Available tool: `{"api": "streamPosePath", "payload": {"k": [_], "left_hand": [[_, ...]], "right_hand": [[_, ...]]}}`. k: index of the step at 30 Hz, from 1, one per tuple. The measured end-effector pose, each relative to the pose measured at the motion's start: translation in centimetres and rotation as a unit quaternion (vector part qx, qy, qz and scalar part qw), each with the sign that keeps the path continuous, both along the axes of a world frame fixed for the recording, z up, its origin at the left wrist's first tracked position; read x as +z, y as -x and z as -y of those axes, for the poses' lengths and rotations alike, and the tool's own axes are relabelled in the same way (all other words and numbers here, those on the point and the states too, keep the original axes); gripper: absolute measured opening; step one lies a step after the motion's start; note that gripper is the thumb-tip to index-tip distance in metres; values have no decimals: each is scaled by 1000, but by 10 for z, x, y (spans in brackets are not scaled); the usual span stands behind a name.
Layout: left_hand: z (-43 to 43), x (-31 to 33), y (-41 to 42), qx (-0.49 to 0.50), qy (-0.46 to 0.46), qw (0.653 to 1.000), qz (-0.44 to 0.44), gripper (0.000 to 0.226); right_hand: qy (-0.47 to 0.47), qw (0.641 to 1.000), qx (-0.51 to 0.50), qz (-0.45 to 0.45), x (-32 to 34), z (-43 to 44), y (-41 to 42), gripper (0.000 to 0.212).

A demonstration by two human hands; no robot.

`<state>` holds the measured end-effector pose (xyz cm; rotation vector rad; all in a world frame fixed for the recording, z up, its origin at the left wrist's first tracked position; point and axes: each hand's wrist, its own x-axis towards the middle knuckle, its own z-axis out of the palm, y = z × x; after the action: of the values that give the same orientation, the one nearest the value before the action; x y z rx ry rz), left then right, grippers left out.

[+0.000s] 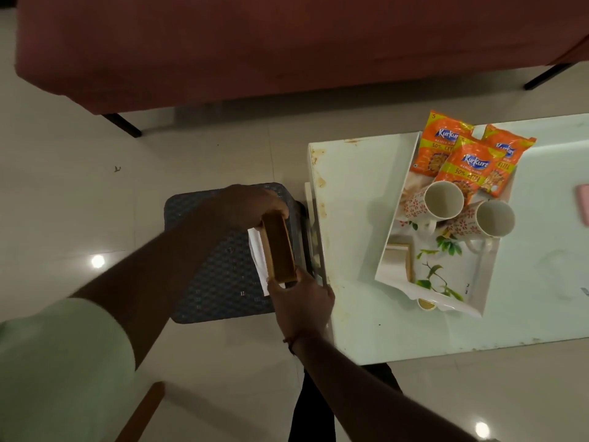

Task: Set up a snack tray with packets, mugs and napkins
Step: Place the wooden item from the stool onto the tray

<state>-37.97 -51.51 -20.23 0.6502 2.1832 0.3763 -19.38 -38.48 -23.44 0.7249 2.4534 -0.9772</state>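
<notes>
A white tray with a leaf print lies on the white table at the right. At its far end rest three orange snack packets. Two floral mugs sit behind them, tipped on their sides. A small wooden-edged item rests in the tray's near left corner. Over a dark stool left of the table, my left hand and my right hand hold a brown wooden napkin holder by its two ends. White napkins stick out on its left side.
A dark red sofa on black legs fills the far side. A pink object lies at the table's right edge. A small yellow-rimmed cup peeks out under the tray's near edge. The floor is glossy pale tile.
</notes>
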Motion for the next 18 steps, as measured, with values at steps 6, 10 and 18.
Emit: {"api": "streamPosePath", "payload": {"k": [6,10,18], "left_hand": [[-35,49,-13,1,-103,994,-17,17],[-75,44,-44,25,-128,990,-49,30],[-195,-13,-108,60,-137,980,-131,52]], "right_hand": [[-28,999,-4,-28,30,-63,-3,49],[-95,993,18,-65,48,-148,-6,59],[-116,992,47,8,43,-307,-10,62]]}}
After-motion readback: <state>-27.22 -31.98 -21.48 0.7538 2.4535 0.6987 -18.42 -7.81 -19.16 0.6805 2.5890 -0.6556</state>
